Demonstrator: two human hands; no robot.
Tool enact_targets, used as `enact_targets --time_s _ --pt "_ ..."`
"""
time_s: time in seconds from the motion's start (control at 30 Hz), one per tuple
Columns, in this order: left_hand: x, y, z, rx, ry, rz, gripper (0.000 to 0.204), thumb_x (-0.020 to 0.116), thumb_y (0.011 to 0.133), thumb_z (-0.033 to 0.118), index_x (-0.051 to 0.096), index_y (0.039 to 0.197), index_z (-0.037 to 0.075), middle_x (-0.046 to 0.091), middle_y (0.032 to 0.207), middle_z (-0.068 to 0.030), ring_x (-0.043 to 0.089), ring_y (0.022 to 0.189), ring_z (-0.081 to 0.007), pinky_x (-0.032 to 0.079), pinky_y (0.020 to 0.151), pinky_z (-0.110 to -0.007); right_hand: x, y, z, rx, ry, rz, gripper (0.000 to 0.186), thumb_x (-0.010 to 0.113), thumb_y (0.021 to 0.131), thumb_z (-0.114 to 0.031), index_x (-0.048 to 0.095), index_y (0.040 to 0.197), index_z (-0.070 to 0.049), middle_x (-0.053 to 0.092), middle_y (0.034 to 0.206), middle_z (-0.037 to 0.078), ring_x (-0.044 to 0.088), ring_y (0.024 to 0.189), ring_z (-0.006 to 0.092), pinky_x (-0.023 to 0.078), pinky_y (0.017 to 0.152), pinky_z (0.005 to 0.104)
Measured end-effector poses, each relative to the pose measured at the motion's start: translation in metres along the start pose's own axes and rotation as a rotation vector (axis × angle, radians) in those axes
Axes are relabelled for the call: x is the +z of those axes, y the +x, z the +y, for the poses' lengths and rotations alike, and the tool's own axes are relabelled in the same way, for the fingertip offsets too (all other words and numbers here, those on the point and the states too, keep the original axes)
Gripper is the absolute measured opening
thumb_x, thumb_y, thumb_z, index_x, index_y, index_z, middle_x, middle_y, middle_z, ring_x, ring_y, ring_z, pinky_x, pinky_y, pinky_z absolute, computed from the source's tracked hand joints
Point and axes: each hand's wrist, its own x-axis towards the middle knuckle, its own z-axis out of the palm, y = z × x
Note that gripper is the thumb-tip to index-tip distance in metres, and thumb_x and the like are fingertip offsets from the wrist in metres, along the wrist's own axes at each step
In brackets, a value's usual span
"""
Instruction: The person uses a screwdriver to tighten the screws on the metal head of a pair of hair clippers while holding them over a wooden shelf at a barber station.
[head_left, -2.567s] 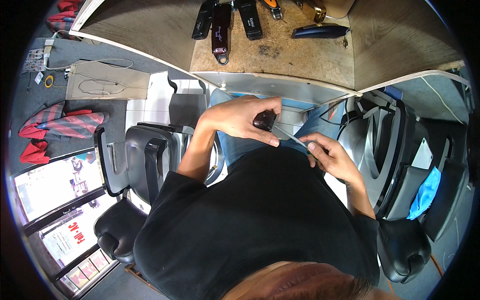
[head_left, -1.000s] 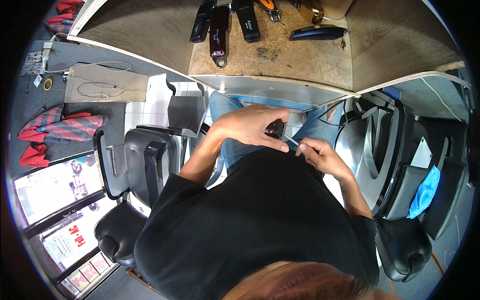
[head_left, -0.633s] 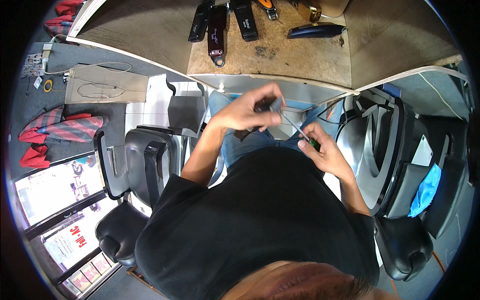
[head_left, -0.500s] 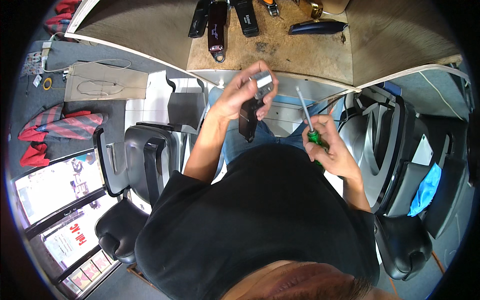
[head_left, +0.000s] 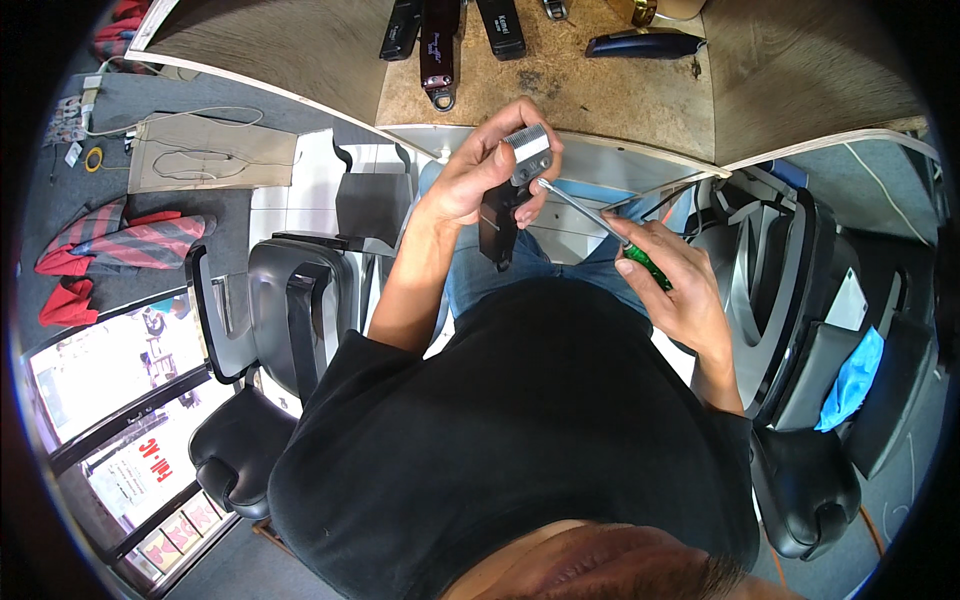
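My left hand [head_left: 480, 170] is closed round a black hair clipper [head_left: 497, 215], held above my lap. The metal blade [head_left: 524, 145] points up and away from me, and part of the body is covered by my fingers. In my right hand [head_left: 675, 275] is a screwdriver [head_left: 643, 262] with a green handle and a long steel shaft. Its tip slants up to the left and ends close beside the clipper, just below the blade; whether they touch I cannot tell.
Ahead is a wooden counter [head_left: 560, 85] carrying several clippers, among them a maroon one [head_left: 437, 50] and a dark blue one [head_left: 645, 44]. Black padded chairs stand at my left [head_left: 300, 290] and right [head_left: 800, 480]. A blue cloth [head_left: 852, 380] lies on a right-hand seat.
The screwdriver has tilted from nearly upright to a leftward slant, bringing its tip over to the clipper. My left hand still holds the clipper, turned slightly.
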Motion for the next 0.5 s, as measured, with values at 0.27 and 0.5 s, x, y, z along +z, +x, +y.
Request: enact_targets --time_s 0.27,0.5 --pt "0.0024 0.0022 0.0 -0.045 0.185 0.037 0.08 0.073 0.085 0.07 0.051 0.117 0.0 0.055 0.081 -0.0112 0.056 0.051 -0.0148 0.049 0.046 -0.028 0.0028 -0.0003 0.0029 -0.012 -0.018 0.019 0.045 0.072 0.093 -0.006 0.068 0.138 -0.011 0.068 0.092 0.012 0.061 0.065 0.0253 0.051 0.061 0.038" --pt "0.0041 0.0014 0.0065 -0.055 0.3 0.036 0.074 0.074 0.09 0.065 0.052 0.116 -0.001 0.058 0.083 -0.0118 0.058 0.052 -0.015 0.047 0.047 -0.026 -0.0029 0.0002 0.0047 -0.058 -0.155 0.056 0.049 0.075 0.088 -0.003 0.071 0.136 -0.013 0.065 0.088 0.01 0.062 0.065 0.024 0.052 0.061 0.0397"
